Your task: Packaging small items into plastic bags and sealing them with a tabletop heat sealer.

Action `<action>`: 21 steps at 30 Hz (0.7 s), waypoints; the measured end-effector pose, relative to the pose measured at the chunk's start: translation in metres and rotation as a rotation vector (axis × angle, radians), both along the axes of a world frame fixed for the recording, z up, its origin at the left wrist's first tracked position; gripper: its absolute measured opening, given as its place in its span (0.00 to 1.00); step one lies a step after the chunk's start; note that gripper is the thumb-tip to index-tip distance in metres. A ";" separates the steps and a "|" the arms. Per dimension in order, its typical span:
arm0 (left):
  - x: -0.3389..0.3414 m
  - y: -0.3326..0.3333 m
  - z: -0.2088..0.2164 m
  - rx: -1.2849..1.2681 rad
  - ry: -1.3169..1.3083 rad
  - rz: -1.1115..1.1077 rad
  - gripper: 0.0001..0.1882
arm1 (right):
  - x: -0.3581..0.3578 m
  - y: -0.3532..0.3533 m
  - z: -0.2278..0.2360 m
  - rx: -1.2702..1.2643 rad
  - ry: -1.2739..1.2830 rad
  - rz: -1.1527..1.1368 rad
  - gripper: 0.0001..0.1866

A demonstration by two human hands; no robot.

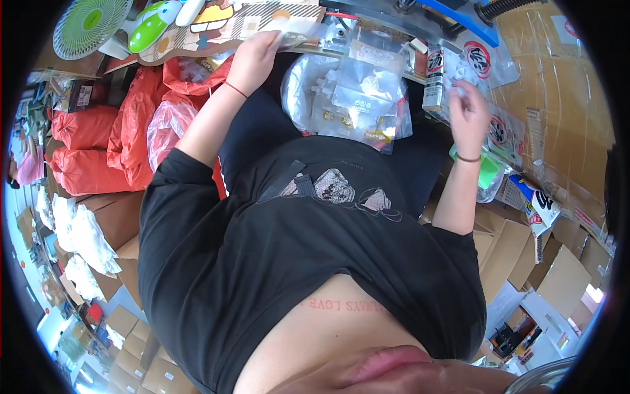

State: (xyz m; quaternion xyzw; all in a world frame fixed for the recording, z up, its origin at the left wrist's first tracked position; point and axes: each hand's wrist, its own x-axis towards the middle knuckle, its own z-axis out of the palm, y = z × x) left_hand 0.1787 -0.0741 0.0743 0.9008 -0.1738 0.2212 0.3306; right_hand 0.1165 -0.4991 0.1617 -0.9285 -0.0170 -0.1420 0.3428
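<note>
At the table's near edge my left hand is closed, fingertips pinching a small translucent plastic packet that is blurred by motion. My right hand is raised at the right with its fingers curled inward. Something pale shows at its fingertips, too small to make out. Beside that hand stands a white and black cylinder with red marks. Between my hands, over my lap, lies a pile of clear printed plastic bags.
A checked cartoon mat covers the table, with a green and white fan at its far left. A blue-framed metal press stands at the back right. Red plastic bags crowd the left. Cardboard bounds the right.
</note>
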 end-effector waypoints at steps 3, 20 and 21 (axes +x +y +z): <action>-0.018 -0.027 0.019 -0.252 0.398 -0.122 0.14 | 0.006 0.036 0.006 0.092 0.013 0.299 0.10; -0.071 -0.140 0.048 -0.987 1.377 -0.647 0.11 | 0.029 0.032 0.033 -0.027 0.108 0.515 0.12; -0.066 -0.139 0.042 -1.004 1.348 -0.624 0.11 | 0.034 0.018 0.028 -0.236 -0.017 0.402 0.13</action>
